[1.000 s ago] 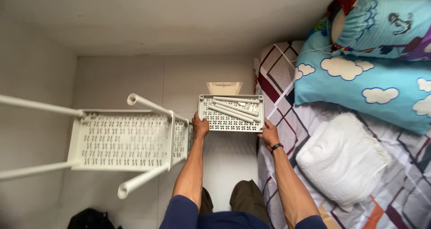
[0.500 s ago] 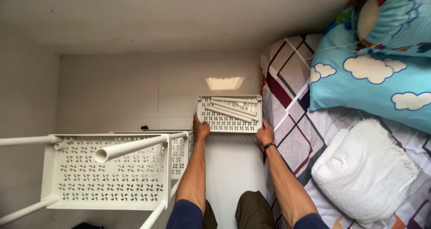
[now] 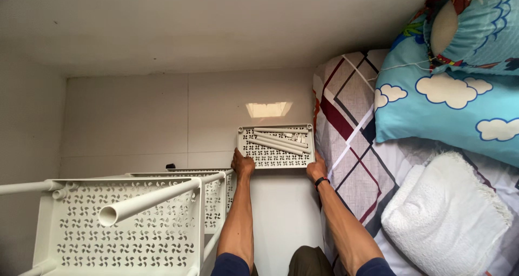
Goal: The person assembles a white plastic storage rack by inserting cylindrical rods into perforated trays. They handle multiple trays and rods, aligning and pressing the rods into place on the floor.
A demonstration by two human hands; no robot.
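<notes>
You hold a white plastic tray (image 3: 277,147) down on the pale tiled floor (image 3: 162,119), just beside the edge of the bed (image 3: 346,119). The tray is a flat rectangle, its bottom pierced with a repeating pinwheel cut-out pattern, and its long axis runs left to right across your view. Inside it lie several smooth grey-white tubes (image 3: 278,142), mostly lengthwise, a few tilted slightly off that line.

Your left hand (image 3: 243,164) grips the tray's near left corner, fingers curled over the rim. Your right hand (image 3: 317,168), a dark band at its wrist, clasps the near right corner; its fingers seem wrapped round the edge, though the tray hides their tips.

At lower left stands a shelf rack (image 3: 124,227) of the same perforated white plastic, with round hollow posts, one open tube end pointing toward you. On the bed lies a sheet of grey, maroon and white diamond shapes, a blue pillow (image 3: 448,103) printed with white clouds, and a folded white towel (image 3: 448,216) with a nubbly weave.
</notes>
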